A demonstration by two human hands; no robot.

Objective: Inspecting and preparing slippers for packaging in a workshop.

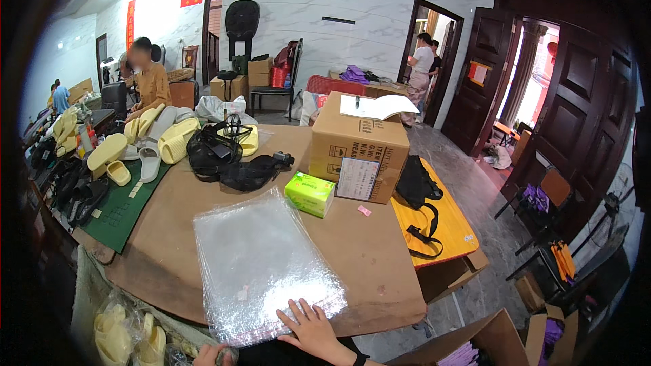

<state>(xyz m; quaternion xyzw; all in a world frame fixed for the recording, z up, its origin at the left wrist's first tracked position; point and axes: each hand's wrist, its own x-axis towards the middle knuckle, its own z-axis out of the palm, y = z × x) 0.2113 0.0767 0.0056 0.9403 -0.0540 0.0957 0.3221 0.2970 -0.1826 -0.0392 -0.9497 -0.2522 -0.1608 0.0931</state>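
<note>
A stack of clear plastic bags [261, 257] lies flat on the brown table [366, 285], its near edge reaching the table's front. My right hand [313, 332] rests on the stack's near right part, fingers spread and palm down, with a dark band at the wrist. At the near left corner of the bags is my left hand [211, 354], partly cut off by the lower edge of the view. Its fingers are curled together at the bag corner. A small pale slip [243, 293] shows on the bags.
Behind the bags stand a green tissue pack [309, 194], a cardboard box [356, 142] with an open notebook [380, 106], and black straps [230, 156]. Pale slippers [108, 154] cover the left side. Bagged slippers [129, 339] sit low left, an open carton [475, 346] low right. A person [150, 78] sits beyond.
</note>
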